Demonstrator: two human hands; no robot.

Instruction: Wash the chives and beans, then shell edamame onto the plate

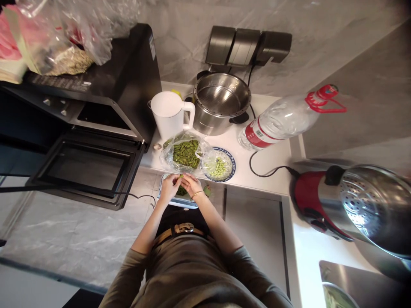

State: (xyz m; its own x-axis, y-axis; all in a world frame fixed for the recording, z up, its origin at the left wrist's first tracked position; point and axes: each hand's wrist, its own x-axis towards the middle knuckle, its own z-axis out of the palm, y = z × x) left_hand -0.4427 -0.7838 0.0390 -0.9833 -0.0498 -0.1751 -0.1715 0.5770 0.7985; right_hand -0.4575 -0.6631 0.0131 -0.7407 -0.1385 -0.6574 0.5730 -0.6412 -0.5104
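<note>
My left hand (pixel 169 187) and my right hand (pixel 192 185) meet at the counter's front edge, both pinching one green bean pod (pixel 181 176) between their fingertips. Under them sits a shallow tray (pixel 180 202) with green pod shells in it. Just beyond the hands lies an open clear plastic bag of green pods (pixel 185 153). To its right stands a blue-rimmed plate (pixel 230 167) holding shelled pale green beans (pixel 218 168). A thin bracelet is on my right wrist.
A white jug (pixel 169 114) and a steel pot (pixel 221 102) stand behind the bag. A large water bottle (pixel 282 120) lies on its side at the right. A black oven (pixel 96 124) with its door open fills the left. A red appliance (pixel 340 205) and black cord are at right.
</note>
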